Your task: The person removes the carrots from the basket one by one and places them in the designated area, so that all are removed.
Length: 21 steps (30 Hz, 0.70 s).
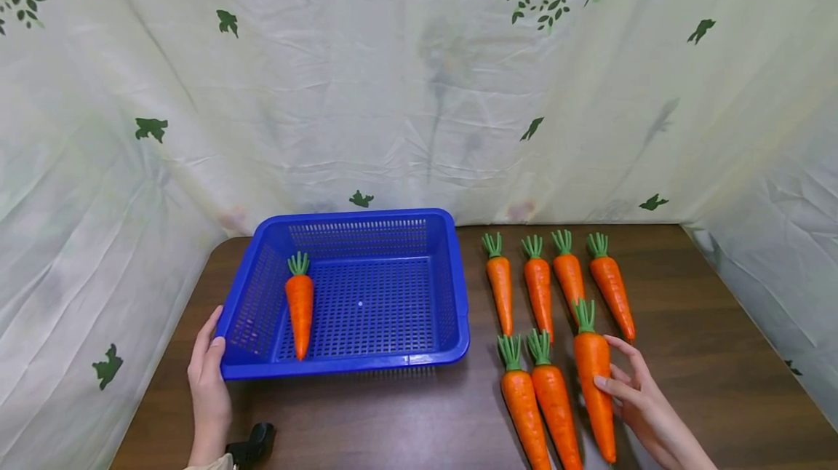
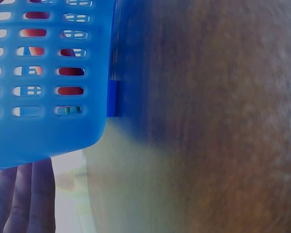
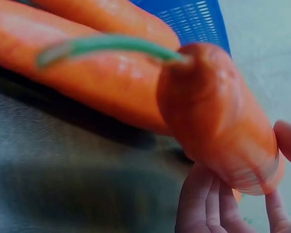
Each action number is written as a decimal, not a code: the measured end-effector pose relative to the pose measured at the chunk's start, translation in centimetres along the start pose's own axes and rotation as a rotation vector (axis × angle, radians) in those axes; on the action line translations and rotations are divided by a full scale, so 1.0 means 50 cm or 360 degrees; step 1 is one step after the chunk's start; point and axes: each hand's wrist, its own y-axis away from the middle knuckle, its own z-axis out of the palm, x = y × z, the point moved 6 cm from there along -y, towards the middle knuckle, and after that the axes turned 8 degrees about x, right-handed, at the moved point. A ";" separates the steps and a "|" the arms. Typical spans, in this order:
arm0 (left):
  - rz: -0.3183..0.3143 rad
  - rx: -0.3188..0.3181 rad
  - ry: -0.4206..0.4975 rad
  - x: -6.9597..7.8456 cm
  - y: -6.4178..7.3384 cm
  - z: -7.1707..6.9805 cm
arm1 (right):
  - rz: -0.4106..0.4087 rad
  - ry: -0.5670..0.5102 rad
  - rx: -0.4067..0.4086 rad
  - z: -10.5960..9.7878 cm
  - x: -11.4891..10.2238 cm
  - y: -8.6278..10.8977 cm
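Note:
A blue plastic basket [image 1: 340, 367] with slotted walls stands on the table, one orange carrot [image 1: 300, 313] with a green top lying inside at its left. My left hand [image 1: 211, 375] holds the basket's left front corner, thumb at the rim; in the left wrist view its fingers [image 2: 41, 199] lie against the outside of the wall. My right hand [image 1: 638, 393] pinches another carrot [image 1: 593, 375] between thumb and fingers, its leafy end pointing away from me. The right wrist view shows this held carrot [image 3: 218, 111] close up, over the carrots beside it.
Two carrots [image 1: 521, 412] lie at the front, left of the held one. Behind them several more carrots [image 1: 538, 284] form a row right of the basket. A patterned cloth [image 1: 393, 92] hangs along the back and sides of the brown table [image 1: 393, 426].

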 end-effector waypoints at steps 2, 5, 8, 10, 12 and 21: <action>-0.0007 0.0000 -0.0013 0.000 0.000 0.000 | 0.0011 0.0048 0.0031 -0.001 0.007 0.003; -0.0015 0.0000 -0.0021 0.000 0.001 -0.001 | 0.0009 0.0083 0.0066 -0.003 0.016 0.006; 0.0004 0.0005 -0.0007 0.001 0.001 0.000 | -0.0001 0.0094 0.0072 -0.002 0.023 0.008; 0.0021 0.0009 -0.0001 0.002 0.001 0.001 | 0.0009 0.0101 0.0071 -0.001 0.027 0.009; 0.0033 0.0008 0.0014 0.003 0.001 0.002 | 0.0032 0.0122 0.0085 0.000 0.032 0.010; 0.0040 0.0010 0.0030 0.003 0.002 0.003 | 0.0087 0.0195 0.0146 0.008 0.042 0.012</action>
